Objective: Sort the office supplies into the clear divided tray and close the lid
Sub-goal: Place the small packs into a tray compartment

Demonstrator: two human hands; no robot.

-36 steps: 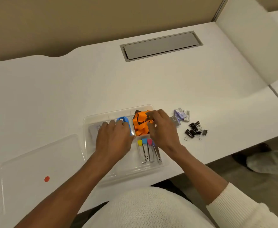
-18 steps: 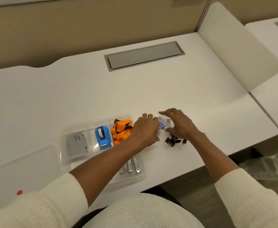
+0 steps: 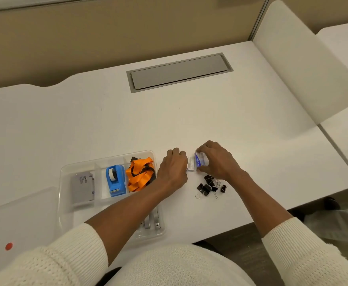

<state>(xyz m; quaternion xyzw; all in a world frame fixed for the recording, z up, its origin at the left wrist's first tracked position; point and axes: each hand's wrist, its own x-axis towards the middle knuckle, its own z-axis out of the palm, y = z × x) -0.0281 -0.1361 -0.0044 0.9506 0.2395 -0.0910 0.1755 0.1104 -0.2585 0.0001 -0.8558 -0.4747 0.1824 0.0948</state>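
Observation:
The clear divided tray point(image 3: 65, 174) lies at the desk's front left. It holds a grey box point(image 3: 82, 187), a blue tape dispenser point(image 3: 115, 180), an orange lanyard point(image 3: 141, 174) and metal clips point(image 3: 154, 220) partly under my left arm. Right of the tray, my left hand point(image 3: 174, 169) and my right hand point(image 3: 216, 159) close from both sides on small staple boxes point(image 3: 195, 163) resting on the desk. A pile of black binder clips point(image 3: 209, 185) lies just in front of my right hand. The clear lid point(image 3: 18, 219) with a red dot lies left of the tray.
A grey cable hatch point(image 3: 179, 72) is set into the desk at the back. A white rounded divider panel point(image 3: 305, 65) stands along the right side. The desk's front edge runs close below the binder clips.
Both hands left the tray and moved right to the small boxes on the desk. They have closed in on the boxes since half a second ago. The view shifted right.

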